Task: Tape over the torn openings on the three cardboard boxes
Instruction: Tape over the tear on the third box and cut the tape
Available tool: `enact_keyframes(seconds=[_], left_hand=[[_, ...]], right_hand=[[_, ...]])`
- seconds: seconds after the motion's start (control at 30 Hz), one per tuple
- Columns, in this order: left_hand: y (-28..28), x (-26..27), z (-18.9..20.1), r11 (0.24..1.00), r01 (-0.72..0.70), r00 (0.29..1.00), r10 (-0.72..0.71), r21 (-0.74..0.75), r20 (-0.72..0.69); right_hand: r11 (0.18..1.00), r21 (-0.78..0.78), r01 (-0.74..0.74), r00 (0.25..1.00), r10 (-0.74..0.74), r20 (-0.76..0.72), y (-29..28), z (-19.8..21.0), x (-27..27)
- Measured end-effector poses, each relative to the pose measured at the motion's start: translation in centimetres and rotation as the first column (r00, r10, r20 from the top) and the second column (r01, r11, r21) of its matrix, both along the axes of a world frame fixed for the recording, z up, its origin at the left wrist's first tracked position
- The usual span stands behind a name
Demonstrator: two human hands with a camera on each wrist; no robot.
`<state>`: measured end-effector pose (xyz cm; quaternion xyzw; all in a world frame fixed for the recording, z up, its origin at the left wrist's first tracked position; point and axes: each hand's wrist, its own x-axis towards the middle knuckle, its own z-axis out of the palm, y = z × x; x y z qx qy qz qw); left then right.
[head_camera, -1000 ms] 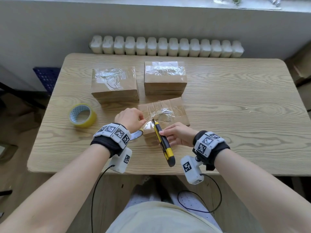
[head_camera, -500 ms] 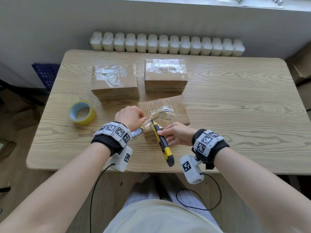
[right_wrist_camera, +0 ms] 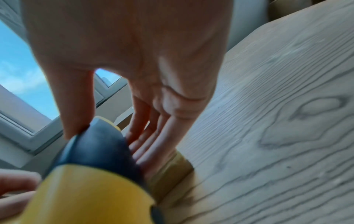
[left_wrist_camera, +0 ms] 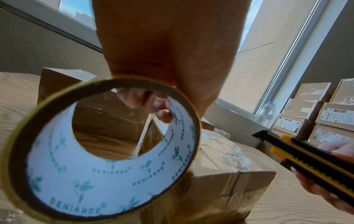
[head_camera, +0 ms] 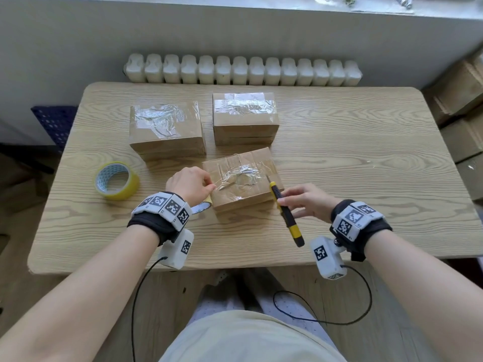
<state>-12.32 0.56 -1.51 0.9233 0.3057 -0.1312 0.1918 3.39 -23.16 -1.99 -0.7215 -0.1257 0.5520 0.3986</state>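
Observation:
Three cardboard boxes stand on the table, each with shiny clear tape on top: a near box (head_camera: 243,178), a back left box (head_camera: 167,129) and a back right box (head_camera: 244,116). My left hand (head_camera: 192,185) is at the near box's left top edge and grips a tape roll (head_camera: 202,206). In the left wrist view my fingers (left_wrist_camera: 151,104) reach through the roll's core (left_wrist_camera: 99,151). My right hand (head_camera: 290,202) pinches a yellow and black utility knife (head_camera: 286,214) beside the box's right front corner, with its tip over the box top. The knife (left_wrist_camera: 314,160) is blurred in the right wrist view (right_wrist_camera: 95,181).
A second yellow tape roll (head_camera: 116,180) lies flat on the wooden table (head_camera: 366,158) at the left. A white radiator (head_camera: 243,69) runs behind the table. Stacked cardboard boxes (head_camera: 462,108) stand on the floor at the right.
My right hand has carried the knife to the right, from the near box's front left part to its right front corner. My left hand stays at the box's left edge with the roll.

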Motion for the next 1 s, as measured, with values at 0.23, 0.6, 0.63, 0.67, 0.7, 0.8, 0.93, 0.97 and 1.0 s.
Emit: enact_keyframes(seconds=[0.23,0.6,0.63,0.67,0.7,0.8,0.93,0.97,1.0], left_hand=[[0.4,0.1,-0.7,1.0,-0.019,1.0,0.019,-0.011,0.015],[0.9,0.0,-1.3,0.999,-0.024,1.0,0.024,-0.039,0.002],[0.9,0.0,-1.3,0.999,-0.023,1.0,0.023,-0.041,0.001],[0.9,0.0,-1.3,0.999,-0.022,1.0,0.022,-0.044,0.0],[0.8,0.0,-1.2,0.999,-0.021,1.0,0.021,-0.048,0.001],[0.7,0.0,-1.1,0.999,-0.02,1.0,0.02,-0.051,0.003],[0.6,0.0,-1.0,0.999,-0.017,1.0,0.017,-0.04,-0.001],[0.6,0.1,-1.0,0.999,-0.015,1.0,0.015,-0.032,0.0],[0.5,0.1,-1.0,1.0,-0.013,1.0,0.013,-0.026,0.0]], right_hand=[[0.945,-0.286,0.156,0.854,0.016,0.52,-0.2,-3.0,3.2],[0.761,-0.648,-0.023,0.682,0.486,0.547,1.9,-6.3,2.7],[0.758,-0.651,-0.025,0.678,0.492,0.547,2.0,-6.5,2.6],[0.753,-0.658,-0.031,0.674,0.502,0.542,2.1,-6.6,2.5],[0.746,-0.664,-0.046,0.669,0.517,0.535,2.2,-6.7,2.4],[0.728,-0.679,-0.099,0.657,0.56,0.504,2.2,-6.8,2.2],[0.72,-0.682,-0.124,0.63,0.589,0.507,2.3,-6.4,1.8],[0.714,-0.687,-0.133,0.628,0.597,0.499,2.3,-6.3,1.7],[0.715,-0.687,-0.13,0.636,0.592,0.495,2.3,-6.2,1.5]])
